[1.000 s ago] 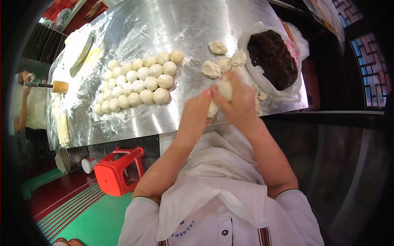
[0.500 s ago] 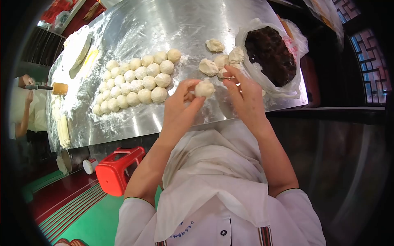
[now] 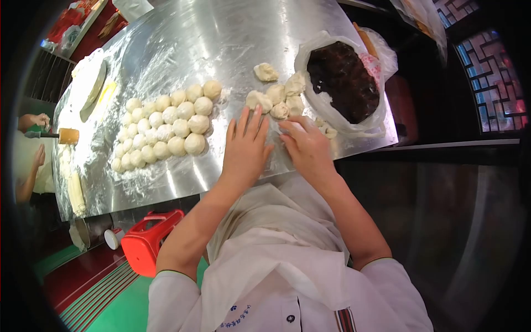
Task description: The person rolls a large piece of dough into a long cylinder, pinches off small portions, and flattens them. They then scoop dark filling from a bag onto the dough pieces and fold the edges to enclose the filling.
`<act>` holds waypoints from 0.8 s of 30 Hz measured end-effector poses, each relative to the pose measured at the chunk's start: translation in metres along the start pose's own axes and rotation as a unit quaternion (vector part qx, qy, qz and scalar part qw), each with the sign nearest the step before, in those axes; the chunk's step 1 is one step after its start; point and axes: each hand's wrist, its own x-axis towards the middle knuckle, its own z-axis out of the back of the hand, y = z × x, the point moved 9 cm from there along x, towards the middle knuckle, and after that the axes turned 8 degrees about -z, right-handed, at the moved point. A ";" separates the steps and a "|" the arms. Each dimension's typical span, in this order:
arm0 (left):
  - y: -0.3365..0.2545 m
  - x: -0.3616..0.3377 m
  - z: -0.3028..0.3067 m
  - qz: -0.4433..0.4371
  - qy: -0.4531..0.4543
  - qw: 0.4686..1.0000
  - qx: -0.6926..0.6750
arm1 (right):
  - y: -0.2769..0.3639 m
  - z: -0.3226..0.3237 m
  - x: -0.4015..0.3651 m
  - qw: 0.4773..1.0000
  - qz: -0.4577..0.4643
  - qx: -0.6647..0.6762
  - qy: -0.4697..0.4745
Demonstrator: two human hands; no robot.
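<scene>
My left hand (image 3: pixel 246 145) lies with its fingers stretched and spread on the steel table, their tips reaching a flattened lump of dough (image 3: pixel 258 101). To its right, my right hand (image 3: pixel 307 145) has loosely bent fingers, nothing visible between them. Just beyond its fingertips sits a rounded dough piece (image 3: pixel 280 110) with a darkish spot, among several rough dough lumps (image 3: pixel 295 84). Another lump (image 3: pixel 266 72) rests farther back. Beside them on the right, an open plastic bag (image 3: pixel 308 94) holds a dark, glossy filling (image 3: pixel 344 83). Smooth dough balls (image 3: pixel 181 128) stand in rows on the left.
The steel table (image 3: pixel 232 39) is dusted with flour on its left side. A rolled strip of dough (image 3: pixel 76 193) lies near its left edge. Another person's hands (image 3: pixel 38 155) show there, near a wooden-headed tool (image 3: pixel 68 136). A red stool (image 3: pixel 145 243) stands below the front edge.
The dough ball that was in my left hand is no longer held. That hand's fingers have spread out flat toward the lumps. My right hand has drawn back from them slightly.
</scene>
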 end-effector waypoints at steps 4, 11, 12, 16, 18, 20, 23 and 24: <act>0.002 -0.010 -0.010 0.020 0.088 0.995 0.036 | -0.038 0.058 0.008 0.997 -0.062 -0.034 -0.038; 0.012 -0.021 0.013 0.045 0.069 0.985 -0.149 | -0.118 0.129 0.116 0.981 -0.057 -0.161 -0.092; 0.011 -0.025 0.018 0.043 0.068 0.985 -0.151 | -0.124 0.128 0.129 0.978 -0.033 -0.185 -0.089; 0.015 -0.037 0.032 0.101 0.062 0.985 -0.123 | -0.120 0.089 0.158 0.920 -0.144 -0.363 0.021; 0.019 -0.041 0.036 0.134 0.050 0.980 -0.141 | -0.118 0.088 0.161 0.921 -0.151 -0.358 0.010; 0.018 -0.039 0.037 0.124 0.075 0.976 -0.160 | -0.116 0.088 0.161 0.919 -0.165 -0.358 -0.018; 0.022 -0.041 0.038 0.153 -0.005 0.960 -0.234 | -0.139 0.087 0.163 0.929 -0.148 -0.334 -0.062; 0.028 -0.048 0.031 0.230 -0.020 0.921 -0.313 | -0.143 0.091 0.162 0.944 -0.135 -0.290 -0.083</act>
